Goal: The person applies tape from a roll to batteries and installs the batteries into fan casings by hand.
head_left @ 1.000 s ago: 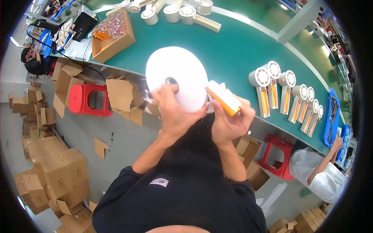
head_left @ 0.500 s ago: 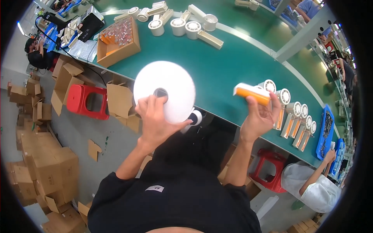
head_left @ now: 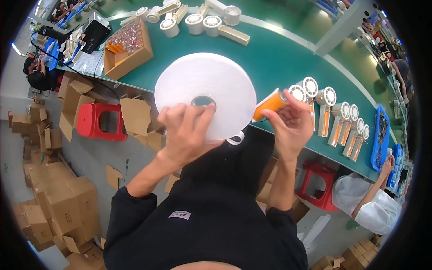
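Observation:
My left hand grips a large white roll of tape, its fingers at the core hole and along the lower rim. A curled loose end of the tape hangs at the roll's lower right edge. In my right hand an orange cylindrical battery is pinched between thumb and fingers, with a white strip along its upper side. The battery is tilted, its near end close to the roll's right edge; whether they touch I cannot tell. Both are held up in front of the green table.
Along the right side stand several white fan-like units with orange batteries in their handles. A blue tray lies beyond them. More white units sit at the back. A cardboard box holds small parts. Red stools and a co-worker are nearby.
The roll has come up closer and turned, appearing larger. My right hand has brought the battery left and tilted it, narrowing the gap to the roll.

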`<state>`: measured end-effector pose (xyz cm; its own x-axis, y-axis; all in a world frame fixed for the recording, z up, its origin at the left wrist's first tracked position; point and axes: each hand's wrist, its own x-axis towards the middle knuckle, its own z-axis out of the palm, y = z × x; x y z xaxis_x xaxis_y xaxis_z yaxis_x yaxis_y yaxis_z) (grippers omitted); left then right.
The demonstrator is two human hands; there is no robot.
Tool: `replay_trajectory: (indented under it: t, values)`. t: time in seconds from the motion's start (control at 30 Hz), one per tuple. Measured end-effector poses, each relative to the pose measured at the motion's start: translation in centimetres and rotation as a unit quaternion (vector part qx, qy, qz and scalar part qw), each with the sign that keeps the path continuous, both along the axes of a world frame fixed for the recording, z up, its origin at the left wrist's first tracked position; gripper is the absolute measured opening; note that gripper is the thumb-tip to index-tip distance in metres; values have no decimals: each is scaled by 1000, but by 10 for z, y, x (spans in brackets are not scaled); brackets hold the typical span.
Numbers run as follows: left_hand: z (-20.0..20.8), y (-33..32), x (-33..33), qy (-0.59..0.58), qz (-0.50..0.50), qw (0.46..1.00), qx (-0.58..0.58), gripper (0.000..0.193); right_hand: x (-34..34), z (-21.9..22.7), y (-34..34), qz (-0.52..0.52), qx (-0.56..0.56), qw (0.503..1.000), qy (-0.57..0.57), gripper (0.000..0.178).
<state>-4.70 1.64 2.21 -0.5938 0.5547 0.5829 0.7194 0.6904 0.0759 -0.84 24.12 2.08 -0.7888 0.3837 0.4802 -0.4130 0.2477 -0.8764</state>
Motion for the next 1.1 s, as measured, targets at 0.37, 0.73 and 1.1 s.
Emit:
replay_trajectory:
  t: [0.37, 0.73, 1.1]
  values:
    - [24, -33, -28, 11, -84, 987, -133, 77, -7, 42, 48, 155, 81, 970, -166, 47]
    - [20, -31, -25, -51, -131, 989, -55, 74, -8, 17, 14, 209, -169, 952, -148, 45]
    - [8, -66, -118, -195, -31, 956, -218, 88, 2, 9, 51, 330, 15, 900, -283, 46]
